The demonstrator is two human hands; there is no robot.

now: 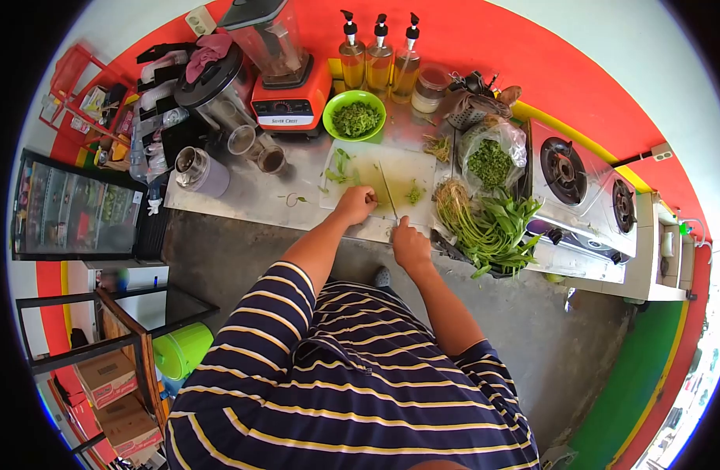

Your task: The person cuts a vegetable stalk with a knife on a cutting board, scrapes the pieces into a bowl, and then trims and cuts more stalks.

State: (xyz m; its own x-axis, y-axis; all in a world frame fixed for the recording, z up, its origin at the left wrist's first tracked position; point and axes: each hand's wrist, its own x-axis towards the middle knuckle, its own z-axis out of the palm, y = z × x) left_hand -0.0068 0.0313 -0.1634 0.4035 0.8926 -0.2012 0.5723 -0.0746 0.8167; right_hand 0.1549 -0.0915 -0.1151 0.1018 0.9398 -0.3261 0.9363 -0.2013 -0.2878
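1. Your right hand [411,244] is clamping around the handle of the knife [387,192], at the near edge of the cutting board [376,227].
2. The blade is lying with its long axis running from your right hand towards 12 o'clock, leaning a little to 11, across the middle of the cutting board.
3. Your left hand [356,205] is resting with curled fingers on the cutting board at 9 o'clock of the blade, just beside it. You are keeping the two hands apart, one on each side of the blade. Whether the left fingers are pinning any stems is not clear.
4. A small heap of chopped greens [413,192] is sitting at 3 o'clock of the blade, nearer your right hand. Loose leaves [340,166] are lying at 11 o'clock of your left hand.
5. The uncut bunch of greens [485,227] is lying at 3 o'clock of your right hand, off the cutting board, its roots pointing towards 11 o'clock and its leaves towards 4. Your right hand is the nearer one.
6. The green bowl [354,115] of cut greens is standing on the desk [250,196] at 12 o'clock of your left hand, beyond the cutting board.
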